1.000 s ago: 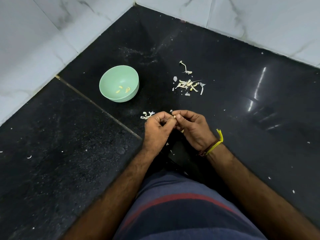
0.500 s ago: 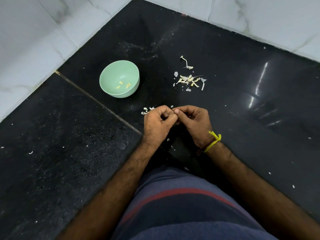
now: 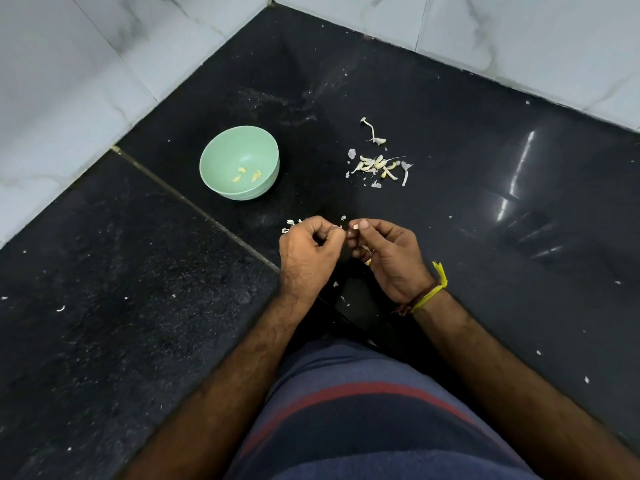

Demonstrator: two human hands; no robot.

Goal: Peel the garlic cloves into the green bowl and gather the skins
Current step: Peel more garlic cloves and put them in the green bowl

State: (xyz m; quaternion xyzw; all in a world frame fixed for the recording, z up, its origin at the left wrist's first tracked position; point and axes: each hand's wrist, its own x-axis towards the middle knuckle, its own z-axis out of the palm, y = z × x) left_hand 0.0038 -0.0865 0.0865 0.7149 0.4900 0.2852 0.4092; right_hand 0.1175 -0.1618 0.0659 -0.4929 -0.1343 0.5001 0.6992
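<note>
The green bowl (image 3: pixel 207 157) stands on the black floor at the left and holds two or three peeled yellowish cloves (image 3: pixel 246 174). A pile of garlic cloves and skins (image 3: pixel 377 166) lies to its right. My left hand (image 3: pixel 306 258) is curled and pinches a small garlic clove (image 3: pixel 336 227) at its fingertips. My right hand (image 3: pixel 391 261) sits just to the right, a small gap away. Its thumb and forefinger are pinched together and a pale scrap of skin (image 3: pixel 365 249) lies in its curled fingers. Both hands hover in front of the bowl.
A few loose skins (image 3: pixel 290 224) lie by my left knuckles and small flakes (image 3: pixel 335 284) dot the floor. White marble walls (image 3: pixel 86 81) meet in a corner behind the bowl. A floor joint (image 3: pixel 194 206) runs diagonally. My lap in striped blue cloth (image 3: pixel 363 410) fills the bottom.
My two hands, which met at the fingertips on the clove, have pulled a little apart. The bowl and the pile have not moved.
</note>
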